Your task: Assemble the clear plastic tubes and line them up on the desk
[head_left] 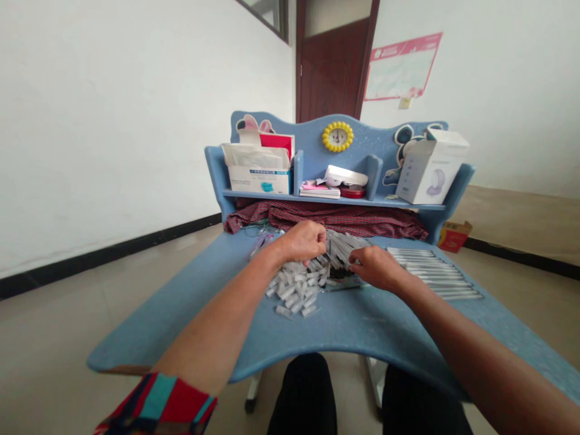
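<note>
Hovering over a heap at the middle of the desk [353, 332], the left grip [304, 240] is curled tight; whether it pinches anything cannot be told. The right grip [372, 266] has its fingers bent together at the edge of a bundle of clear tubes [347, 244], and what it may hold is too small to make out. Small clear caps [294, 290] lie loose in front of the left grip, with dark little parts [341, 274] between the two hands. A row of slender tubes [439, 273] lies side by side beyond the right wrist.

On the shelf [272, 196] behind, a mask box [258, 179] stands open in the left compartment, stuffed with pale sheets [256, 157]. The middle compartment has a paper stack [319, 192], a white object [347, 175] and a red round case [352, 192]. At the right stands a white carton [426, 169], its inside out of sight. A yellow-rimmed clock [338, 137] sits on the backboard. Below the shelf, a bunched checked cloth [326, 219] runs along the desk's back, just behind the tubes. The left forearm blocks part of the desk.
</note>
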### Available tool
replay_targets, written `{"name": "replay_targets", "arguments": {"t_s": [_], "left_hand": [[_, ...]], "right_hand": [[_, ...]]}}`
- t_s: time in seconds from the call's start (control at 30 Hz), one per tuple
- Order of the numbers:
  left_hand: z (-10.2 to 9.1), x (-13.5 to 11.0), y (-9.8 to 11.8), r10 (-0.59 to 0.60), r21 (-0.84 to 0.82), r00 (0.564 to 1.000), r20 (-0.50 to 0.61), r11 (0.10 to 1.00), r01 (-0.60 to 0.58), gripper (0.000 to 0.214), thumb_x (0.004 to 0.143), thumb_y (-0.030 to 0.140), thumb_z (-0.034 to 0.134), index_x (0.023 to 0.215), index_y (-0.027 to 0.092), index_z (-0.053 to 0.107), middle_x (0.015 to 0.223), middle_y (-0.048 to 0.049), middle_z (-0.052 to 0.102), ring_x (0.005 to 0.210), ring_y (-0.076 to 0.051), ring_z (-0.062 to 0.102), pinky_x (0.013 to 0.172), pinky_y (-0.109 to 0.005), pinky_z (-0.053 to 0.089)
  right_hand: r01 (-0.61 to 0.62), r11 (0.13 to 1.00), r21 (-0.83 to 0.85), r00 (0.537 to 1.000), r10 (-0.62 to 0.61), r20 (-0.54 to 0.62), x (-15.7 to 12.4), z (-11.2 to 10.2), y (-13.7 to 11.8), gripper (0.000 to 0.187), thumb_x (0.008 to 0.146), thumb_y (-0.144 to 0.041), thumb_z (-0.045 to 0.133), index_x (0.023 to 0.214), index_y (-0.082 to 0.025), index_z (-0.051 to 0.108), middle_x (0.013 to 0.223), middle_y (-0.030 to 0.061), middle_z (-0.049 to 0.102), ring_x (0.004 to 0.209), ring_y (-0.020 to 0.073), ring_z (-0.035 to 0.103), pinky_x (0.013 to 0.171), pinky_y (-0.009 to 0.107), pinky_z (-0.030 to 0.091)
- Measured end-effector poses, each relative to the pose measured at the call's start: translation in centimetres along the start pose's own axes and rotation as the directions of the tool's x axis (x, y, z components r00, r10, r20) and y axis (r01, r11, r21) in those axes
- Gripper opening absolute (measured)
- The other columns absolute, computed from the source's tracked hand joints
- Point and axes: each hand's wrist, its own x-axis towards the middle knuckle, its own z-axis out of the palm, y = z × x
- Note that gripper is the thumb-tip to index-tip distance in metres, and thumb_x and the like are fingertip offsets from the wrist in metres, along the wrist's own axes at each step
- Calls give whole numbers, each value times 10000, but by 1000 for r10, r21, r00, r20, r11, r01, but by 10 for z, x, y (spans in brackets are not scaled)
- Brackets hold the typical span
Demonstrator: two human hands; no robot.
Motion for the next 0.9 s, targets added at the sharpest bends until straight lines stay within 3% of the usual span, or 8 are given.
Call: {"name": "replay_targets", "arguments": {"t_s": [0.33, 0.5, 0.7, 0.83, 0.9], "left_hand": [[7, 4, 0, 26, -102, 995, -92, 994, -36, 67, 673, 103, 470, 682, 157, 509, 486, 58, 522, 356, -89, 511, 358, -166, 328], [8, 6, -5, 51, -134, 994, -96, 989, -64, 242, 654, 120, 520, 884, 115, 596, 515, 67, 523, 409, -91, 526, 408, -174, 357], [10, 9, -6, 211, 127, 966, -151, 973, -193, 162, 592, 126, 536, 711, 119, 645, 565, 28, 544, 543, -106, 502, 496, -199, 344], [16, 10, -4, 323, 292, 900, -292, 926, -238, 154, 607, 126, 510, 710, 133, 623, 671, -17, 586, 620, -131, 511, 565, -224, 362], [19, 10, -3, 384, 329, 873, -301, 901, -283, 171, 618, 122, 508, 747, 135, 620, 744, -35, 607, 649, -133, 520, 597, -226, 373]], "right_hand": [[-76, 987, -143, 996, 71, -45, 7, 4, -19, 348, 841, -381, 419, 958, -169, 670, 932, 141, 689, 892, 268, 643, 712, 316, 457], [-150, 982, -118, 987, 142, -78, 3, 1, -18, 345, 854, -307, 361, 933, -168, 667, 900, 142, 693, 846, 262, 655, 679, 313, 449], [-216, 976, 1, 955, 212, -207, -19, -13, -6, 327, 843, -344, 381, 919, -205, 668, 810, 107, 701, 795, 238, 651, 620, 275, 390], [-138, 983, 124, 940, 169, -298, -34, -18, -4, 306, 843, -359, 403, 926, -225, 665, 727, 58, 696, 711, 200, 642, 609, 259, 366], [-88, 979, 186, 934, 146, -326, -41, -21, -5, 295, 841, -352, 413, 916, -220, 666, 685, 44, 685, 661, 181, 630, 605, 250, 364]]}}
